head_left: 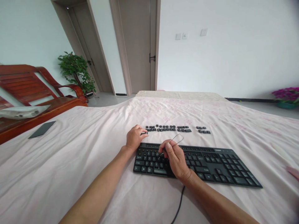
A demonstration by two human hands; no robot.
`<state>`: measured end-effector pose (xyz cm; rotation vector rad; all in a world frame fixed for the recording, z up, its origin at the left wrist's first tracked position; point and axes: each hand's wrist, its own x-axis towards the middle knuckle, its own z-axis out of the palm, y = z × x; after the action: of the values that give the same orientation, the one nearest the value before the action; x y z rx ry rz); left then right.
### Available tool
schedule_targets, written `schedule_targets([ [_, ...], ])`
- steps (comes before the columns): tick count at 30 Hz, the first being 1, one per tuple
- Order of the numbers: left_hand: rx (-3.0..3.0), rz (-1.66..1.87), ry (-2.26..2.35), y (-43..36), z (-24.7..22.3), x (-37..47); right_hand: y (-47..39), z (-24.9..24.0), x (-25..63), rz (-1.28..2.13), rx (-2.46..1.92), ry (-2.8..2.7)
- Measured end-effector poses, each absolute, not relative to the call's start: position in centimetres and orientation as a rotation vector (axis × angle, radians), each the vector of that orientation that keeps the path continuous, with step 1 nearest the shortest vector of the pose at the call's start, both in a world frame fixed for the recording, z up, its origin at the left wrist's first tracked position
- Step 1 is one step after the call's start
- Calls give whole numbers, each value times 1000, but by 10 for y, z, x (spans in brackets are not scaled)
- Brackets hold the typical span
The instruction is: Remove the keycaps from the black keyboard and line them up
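Observation:
A black keyboard (211, 169) lies on the pink-white cloth, with some keycaps off its upper rows. Over its middle, my right hand (174, 157) is closed around a thin wire keycap puller (179, 138), whose wire loop sticks up past the fingers. The puller's other end is mostly hidden by the fingers, close to the keys. Beyond the keyboard's upper left corner, my left hand (135, 137) pinches a small black keycap (144, 133) low over the cloth. Loose keycaps (166, 128) are laid out in rows behind the keyboard, with a smaller group (203, 130) to their right.
A black cable (179, 205) runs from the keyboard toward me. At the left edge of the cloth (98, 124) rests a dark flat object (42, 129). A wooden bench (30, 90) and a leafy plant (76, 70) stand at left; purple flowers (287, 94) are at right.

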<state>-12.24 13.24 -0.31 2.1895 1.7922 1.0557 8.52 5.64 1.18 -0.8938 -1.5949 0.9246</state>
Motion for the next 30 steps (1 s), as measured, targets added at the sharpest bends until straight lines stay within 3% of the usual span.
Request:
schedule_targets([
  [30, 2411, 671, 1968, 161, -8, -122, 58, 8, 86, 958, -893, -1587],
])
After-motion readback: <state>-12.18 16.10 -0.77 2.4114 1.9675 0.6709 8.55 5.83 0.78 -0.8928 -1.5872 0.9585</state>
